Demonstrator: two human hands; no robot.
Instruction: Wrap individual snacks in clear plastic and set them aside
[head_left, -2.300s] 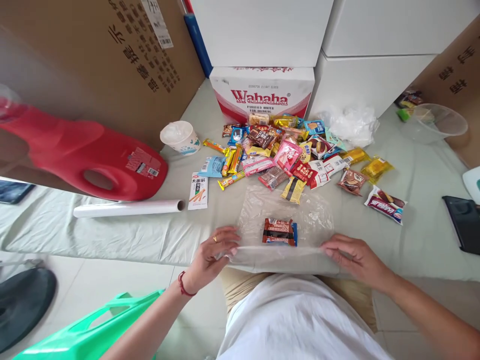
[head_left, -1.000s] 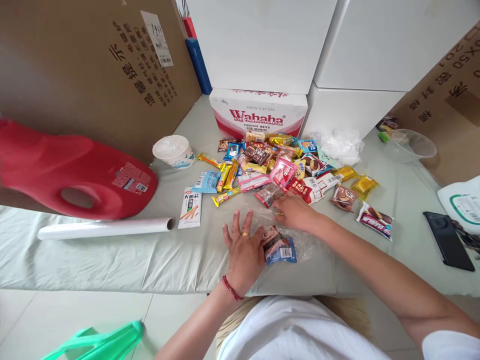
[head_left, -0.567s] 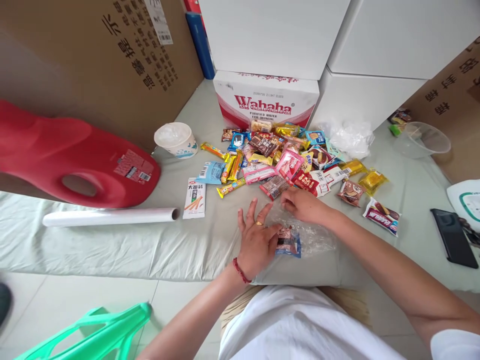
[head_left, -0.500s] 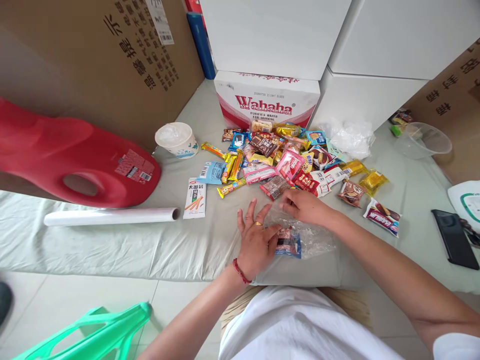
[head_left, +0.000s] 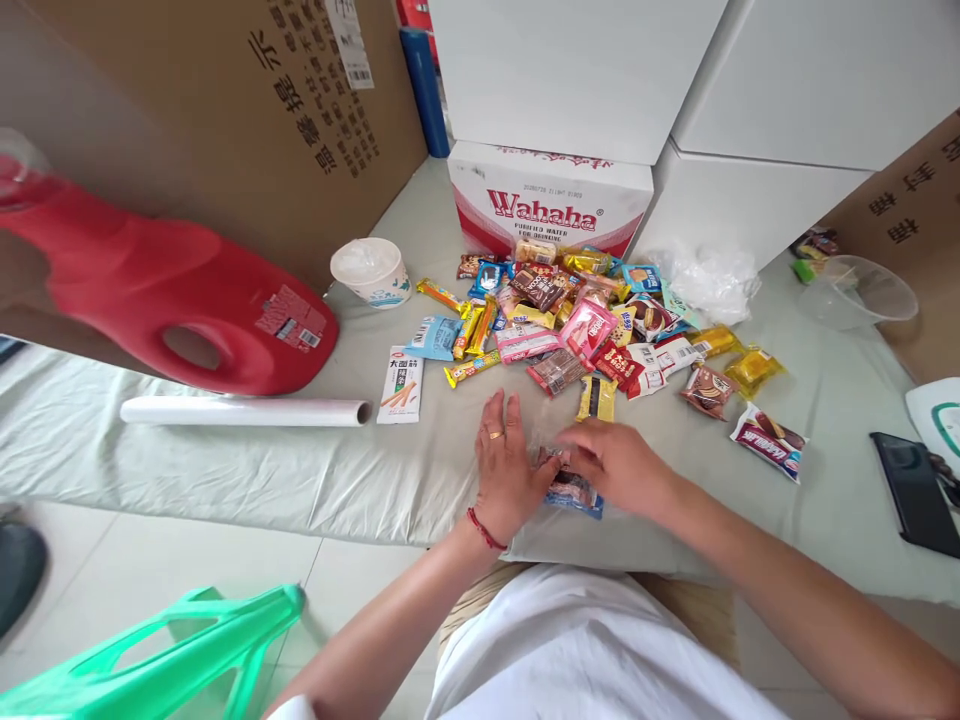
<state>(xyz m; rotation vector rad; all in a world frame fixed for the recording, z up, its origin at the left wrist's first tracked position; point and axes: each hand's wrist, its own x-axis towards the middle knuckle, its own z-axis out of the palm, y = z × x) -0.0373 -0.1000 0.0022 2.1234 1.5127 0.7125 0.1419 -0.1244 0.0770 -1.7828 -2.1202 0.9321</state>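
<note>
My left hand [head_left: 508, 475] lies with its fingers stretched out, its thumb at the left side of a blue-edged snack packet [head_left: 576, 497] near the table's front edge. Over that packet, my right hand [head_left: 626, 466] has its fingers bent together on thin clear plastic film [head_left: 541, 432]. Those fingertips are partly hidden, and the film is hard to make out. A yellow snack packet [head_left: 598, 398] rests just beyond the right hand. Farther back spreads a heap of assorted wrapped snacks [head_left: 559, 310].
A red jug [head_left: 217, 300], a white roll [head_left: 244, 411] and a paper cup [head_left: 373, 275] stand or lie leftward. Behind the snacks is a Wahaha carton [head_left: 551, 200]. Crumpled clear plastic [head_left: 705, 280], a clear bowl [head_left: 859, 292] and a phone [head_left: 913, 500] are rightward.
My right hand has come nearer, from the snack heap to over the blue-edged packet. The film spread out to the right is now drawn in, and the yellow packet shows. The view has shifted slightly.
</note>
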